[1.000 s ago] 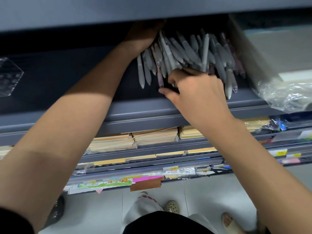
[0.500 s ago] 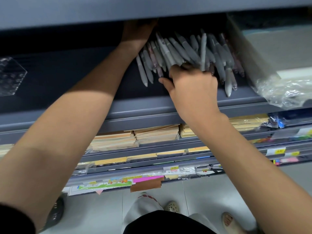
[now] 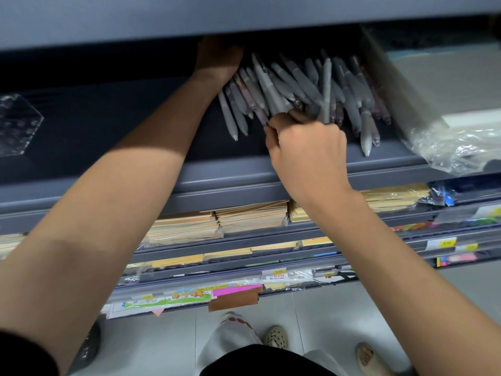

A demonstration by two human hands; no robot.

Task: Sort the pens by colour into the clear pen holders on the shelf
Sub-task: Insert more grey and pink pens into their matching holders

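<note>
A fanned pile of grey pens [image 3: 306,85], a few with pinkish barrels, lies on the dark shelf [image 3: 135,123], tips pointing toward me. My right hand [image 3: 306,147] is at the front of the pile, its fingers curled round the tips of several pens. My left hand [image 3: 217,61] reaches far back beside the pile's rear ends; its fingers are hidden in the shadow under the upper shelf. A clear pen holder [image 3: 16,126] lies at the shelf's far left, well away from both hands.
A crinkled clear plastic bag [image 3: 461,147] with a flat box sits right of the pens. The upper shelf [image 3: 244,12] overhangs the pile closely. Lower shelves hold stacks of envelopes [image 3: 217,221] and sticky notes.
My right hand's fingers have curled in from an outstretched reach and now grip pen tips. My left hand has slipped slightly further back under the upper shelf.
</note>
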